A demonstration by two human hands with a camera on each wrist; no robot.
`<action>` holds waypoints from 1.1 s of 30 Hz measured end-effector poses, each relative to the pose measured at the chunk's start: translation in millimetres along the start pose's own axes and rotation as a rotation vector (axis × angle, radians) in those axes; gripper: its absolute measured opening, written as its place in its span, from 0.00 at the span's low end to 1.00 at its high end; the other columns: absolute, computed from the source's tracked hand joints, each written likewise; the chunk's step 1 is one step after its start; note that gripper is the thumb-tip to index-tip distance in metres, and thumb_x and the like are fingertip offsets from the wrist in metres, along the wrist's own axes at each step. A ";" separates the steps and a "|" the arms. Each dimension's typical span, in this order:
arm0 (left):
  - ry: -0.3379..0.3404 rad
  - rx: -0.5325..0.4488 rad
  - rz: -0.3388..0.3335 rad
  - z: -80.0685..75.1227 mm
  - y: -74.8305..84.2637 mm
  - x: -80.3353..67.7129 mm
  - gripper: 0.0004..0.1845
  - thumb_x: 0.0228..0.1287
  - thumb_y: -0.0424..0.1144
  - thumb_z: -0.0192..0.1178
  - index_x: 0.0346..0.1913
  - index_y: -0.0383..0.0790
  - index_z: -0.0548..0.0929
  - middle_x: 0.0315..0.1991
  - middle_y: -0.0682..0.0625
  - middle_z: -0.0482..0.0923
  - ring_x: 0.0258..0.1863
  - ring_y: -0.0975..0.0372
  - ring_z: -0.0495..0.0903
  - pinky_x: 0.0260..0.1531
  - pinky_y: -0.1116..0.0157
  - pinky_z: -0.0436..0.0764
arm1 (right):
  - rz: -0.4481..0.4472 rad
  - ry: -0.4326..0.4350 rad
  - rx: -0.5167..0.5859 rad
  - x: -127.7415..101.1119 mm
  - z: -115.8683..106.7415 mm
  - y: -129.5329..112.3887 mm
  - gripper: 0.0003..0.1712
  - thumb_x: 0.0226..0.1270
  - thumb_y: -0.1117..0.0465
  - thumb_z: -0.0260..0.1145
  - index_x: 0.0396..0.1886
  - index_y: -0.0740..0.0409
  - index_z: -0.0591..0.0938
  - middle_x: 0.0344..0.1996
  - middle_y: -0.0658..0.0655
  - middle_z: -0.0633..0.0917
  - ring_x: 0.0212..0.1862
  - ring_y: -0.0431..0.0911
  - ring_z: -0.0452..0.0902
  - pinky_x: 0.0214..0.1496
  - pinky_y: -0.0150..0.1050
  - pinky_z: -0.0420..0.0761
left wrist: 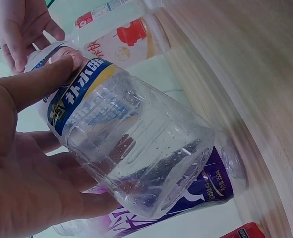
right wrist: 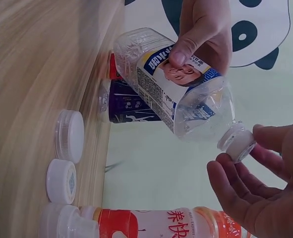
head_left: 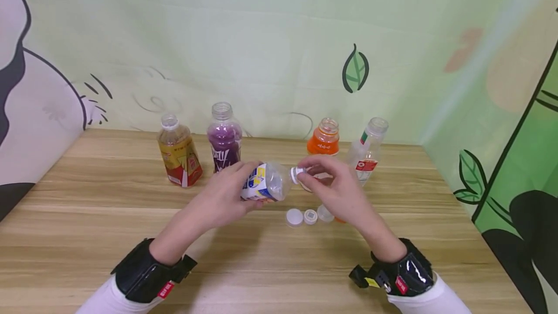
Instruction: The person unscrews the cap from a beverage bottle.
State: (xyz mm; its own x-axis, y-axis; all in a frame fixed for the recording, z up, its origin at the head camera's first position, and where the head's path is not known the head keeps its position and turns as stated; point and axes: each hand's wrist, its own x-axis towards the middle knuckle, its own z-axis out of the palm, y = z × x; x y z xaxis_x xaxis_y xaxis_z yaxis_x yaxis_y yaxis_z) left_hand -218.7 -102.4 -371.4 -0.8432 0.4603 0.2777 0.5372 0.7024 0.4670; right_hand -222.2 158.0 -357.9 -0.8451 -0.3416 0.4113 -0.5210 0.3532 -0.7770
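Clear bottle (head_left: 267,182) between both hands

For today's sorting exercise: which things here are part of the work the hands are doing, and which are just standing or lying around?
In hand:
- clear bottle, gripped by the left hand, held sideways
- white cap on its neck, at the fingertips of the right hand

Lying about:
- yellow bottle
- purple bottle
- orange bottle
- red-labelled clear bottle
- loose caps on the table

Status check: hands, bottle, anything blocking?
Left hand grips clear bottle, held sideways above table. Right hand pinches its white cap. Three loose caps below, four open bottles behind; nothing blocking.
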 end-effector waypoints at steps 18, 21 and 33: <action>-0.030 -0.006 -0.048 0.5 0.2 -0.2 0.40 0.56 0.40 0.79 0.70 0.34 0.72 0.57 0.39 0.79 0.51 0.49 0.80 0.52 0.47 0.80 | -0.009 -0.020 -0.049 -0.8 1.6 0.7 0.18 0.64 0.73 0.74 0.53 0.63 0.84 0.46 0.56 0.87 0.47 0.49 0.85 0.49 0.41 0.87; -0.038 -0.014 -0.059 0.3 -0.3 0.1 0.41 0.56 0.39 0.79 0.71 0.34 0.72 0.57 0.39 0.79 0.51 0.49 0.80 0.52 0.47 0.80 | -0.023 -0.015 -0.049 -0.9 1.2 1.0 0.19 0.63 0.75 0.73 0.53 0.63 0.84 0.48 0.56 0.87 0.48 0.49 0.84 0.50 0.44 0.87; 0.056 -0.056 -0.052 3.9 -3.6 1.3 0.42 0.53 0.39 0.81 0.70 0.35 0.73 0.57 0.36 0.72 0.53 0.47 0.74 0.54 0.48 0.78 | -0.102 0.051 -0.063 0.7 -7.0 1.8 0.19 0.61 0.76 0.73 0.52 0.65 0.84 0.45 0.58 0.87 0.45 0.50 0.85 0.47 0.49 0.87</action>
State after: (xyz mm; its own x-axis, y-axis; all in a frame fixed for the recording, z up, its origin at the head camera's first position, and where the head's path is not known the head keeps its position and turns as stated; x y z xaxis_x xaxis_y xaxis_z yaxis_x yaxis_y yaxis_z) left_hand -221.7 -102.2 -376.0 -0.8704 0.3922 0.2976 0.4923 0.6919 0.5280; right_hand -224.6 164.4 -355.6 -0.7912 -0.3350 0.5116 -0.6100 0.3737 -0.6988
